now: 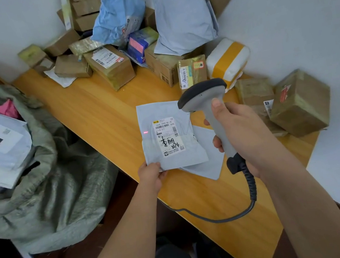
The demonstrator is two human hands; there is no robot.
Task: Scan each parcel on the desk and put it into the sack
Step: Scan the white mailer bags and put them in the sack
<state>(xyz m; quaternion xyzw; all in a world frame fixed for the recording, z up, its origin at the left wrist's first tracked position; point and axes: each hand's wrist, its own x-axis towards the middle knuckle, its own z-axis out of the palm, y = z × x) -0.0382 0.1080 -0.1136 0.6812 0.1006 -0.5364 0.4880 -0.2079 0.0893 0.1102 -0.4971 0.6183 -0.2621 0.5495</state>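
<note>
Parcel in play is a flat grey poly mailer (169, 135), held over the near edge of the wooden desk (105, 116). Left hand (151, 174) pinches it by the bottom-left corner, thumb on top, fingers underneath. Right hand (239, 134) is wrapped tight around the handle of a corded barcode scanner (210, 109), thumb resting up the back of the grip.

What could go wrong: the red aiming dot (145, 132) sits on bare plastic just left of the shipping label (168, 136), not on the barcode strip near the label's top. My guess is that won't read unless the scanner swings a bit to the right. Also, a one-corner pinch on floppy film means the far end could sag or curl, and a bent barcode scans badly. There's another grey mailer (207, 156) lying right under this one, so a drifting beam might pick up the wrong label, though I can't see any label on it from here.

Orientation: label faces up toward the camera, long axis runs near-to-far away from the body, text upright, barcode end farthest from the pinching hand.

Further out, the green woven sack (48, 191) gapes open on the left with parcels already in it, well apart from the held one. Lots of cardboard boxes (111, 67) are piled along the wall at the back, so plenty left to do.
</note>
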